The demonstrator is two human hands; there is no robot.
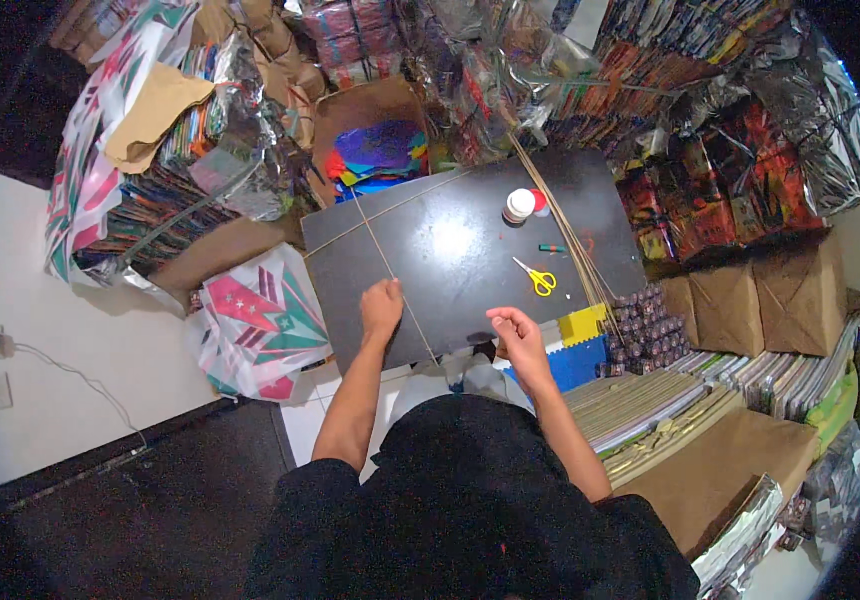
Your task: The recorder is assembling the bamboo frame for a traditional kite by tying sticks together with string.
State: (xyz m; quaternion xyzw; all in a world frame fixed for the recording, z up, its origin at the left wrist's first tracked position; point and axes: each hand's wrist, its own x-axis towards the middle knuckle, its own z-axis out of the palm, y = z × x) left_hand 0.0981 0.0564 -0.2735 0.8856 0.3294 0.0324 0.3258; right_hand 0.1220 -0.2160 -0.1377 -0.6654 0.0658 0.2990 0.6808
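Observation:
Two thin bamboo sticks lie crossed on the left part of a dark table. My left hand (382, 310) is closed at the longer stick (415, 322), which runs from the far left to the near edge. The other stick (420, 197) crosses it at a slant. My right hand (518, 338) is raised over the near edge, thumb and fingers pinched together; whatever is between them is too small to make out. Yellow-handled scissors (542, 281) lie beyond that hand, near a short green item (551, 248) and a white-capped bottle (519, 206).
A bundle of thin sticks (563, 222) lies along the right side of the dark table (470, 280). A box of coloured sheets (375, 155) stands behind it. Printed plastic sheeting (265, 320) hangs at left. Stacked packs (725, 200) and paper piles (640, 415) crowd the right.

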